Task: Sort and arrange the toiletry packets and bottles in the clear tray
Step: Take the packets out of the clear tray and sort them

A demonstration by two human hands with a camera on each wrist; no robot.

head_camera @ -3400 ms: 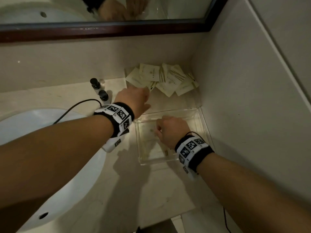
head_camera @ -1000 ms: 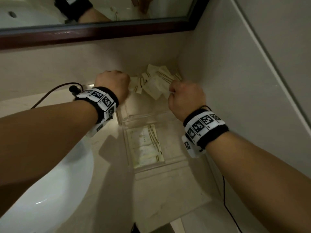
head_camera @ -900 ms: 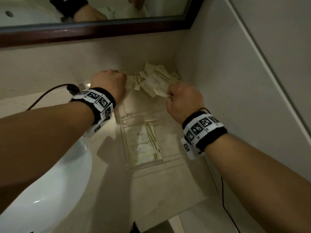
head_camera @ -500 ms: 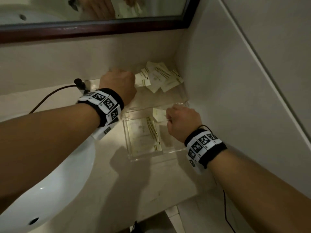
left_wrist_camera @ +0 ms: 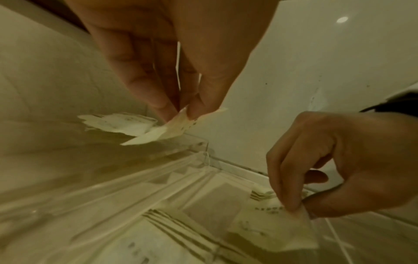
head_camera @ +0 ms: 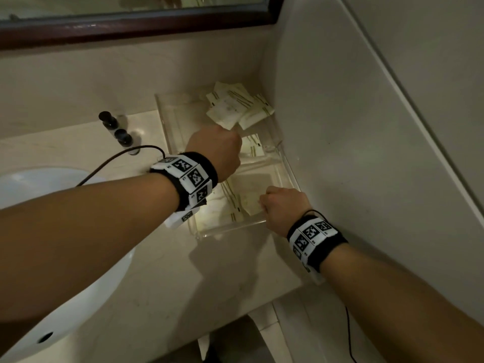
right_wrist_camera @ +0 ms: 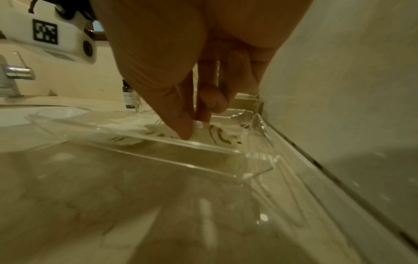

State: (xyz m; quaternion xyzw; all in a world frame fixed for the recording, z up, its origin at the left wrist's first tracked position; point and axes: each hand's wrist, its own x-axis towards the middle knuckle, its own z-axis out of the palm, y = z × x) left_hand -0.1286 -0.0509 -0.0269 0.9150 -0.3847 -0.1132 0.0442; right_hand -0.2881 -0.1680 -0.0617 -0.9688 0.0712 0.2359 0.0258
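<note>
Both hands are down at the clear tray, which sits on the pale stone counter tight against the side wall in the corner. The left hand hangs over the middle of the tray with its thumb and fingers drawn together in a pinch on a cream sachet, held clear above the tray floor; a second thin edge shows between those fingers, though I cannot tell whether it is another packet. The right hand is at the tray's near right corner, thumb and forefinger nipping the corner of a second sachet that lies low in the tray, on or just above the packets already lying flat there with their striped edges showing. A small heap of loose sachets lies at the far end, in the corner under the mirror; whether it rests inside a clear section or on bare counter is hard to make out through the clear plastic. Two small dark-capped bottles stand on the counter left of the tray, well apart from it, beside the white basin. Both wrists wear black bands with printed square markers, and a thin black cable trails from the left one.
</note>
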